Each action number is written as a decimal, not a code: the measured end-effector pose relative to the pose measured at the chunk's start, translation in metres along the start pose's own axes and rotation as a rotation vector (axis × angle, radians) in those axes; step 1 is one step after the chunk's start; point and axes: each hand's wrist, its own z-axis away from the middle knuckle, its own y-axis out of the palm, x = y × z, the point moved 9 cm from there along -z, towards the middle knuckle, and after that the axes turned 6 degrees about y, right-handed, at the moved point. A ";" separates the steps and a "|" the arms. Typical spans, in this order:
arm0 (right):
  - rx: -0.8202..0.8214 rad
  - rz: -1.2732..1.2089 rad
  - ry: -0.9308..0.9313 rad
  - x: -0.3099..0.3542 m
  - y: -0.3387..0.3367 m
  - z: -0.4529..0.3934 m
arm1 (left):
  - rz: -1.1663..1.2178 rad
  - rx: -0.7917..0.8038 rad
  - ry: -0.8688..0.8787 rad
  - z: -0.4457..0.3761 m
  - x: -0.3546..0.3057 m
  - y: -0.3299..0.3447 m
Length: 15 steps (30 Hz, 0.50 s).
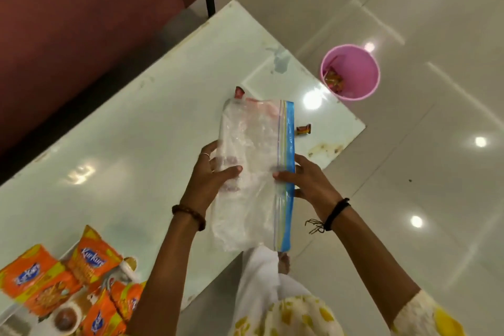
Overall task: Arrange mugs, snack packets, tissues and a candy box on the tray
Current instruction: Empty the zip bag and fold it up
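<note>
I hold a clear zip-lock bag (253,161) with a blue seal strip above the white table (122,131). My left hand (211,174) grips its crumpled left side, thumb on top. My right hand (305,180) pinches the blue strip on the right. Several orange snack packets (92,256) lie at the bottom left, with a mug (65,319) and a second mug (128,270) among them. The tray under them is barely visible. A small wrapped candy (303,129) lies on the table right of the bag, and a red wrapper (240,92) lies past its far end.
A pink bin (350,72) with wrappers inside stands on the glossy tiled floor beyond the table's right corner. A dark red sofa (81,22) runs along the table's far left side. My foot (283,262) shows below the table edge.
</note>
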 end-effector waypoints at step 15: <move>0.140 -0.632 0.003 0.058 -0.070 -0.080 | -0.279 0.044 0.371 -0.105 -0.076 0.056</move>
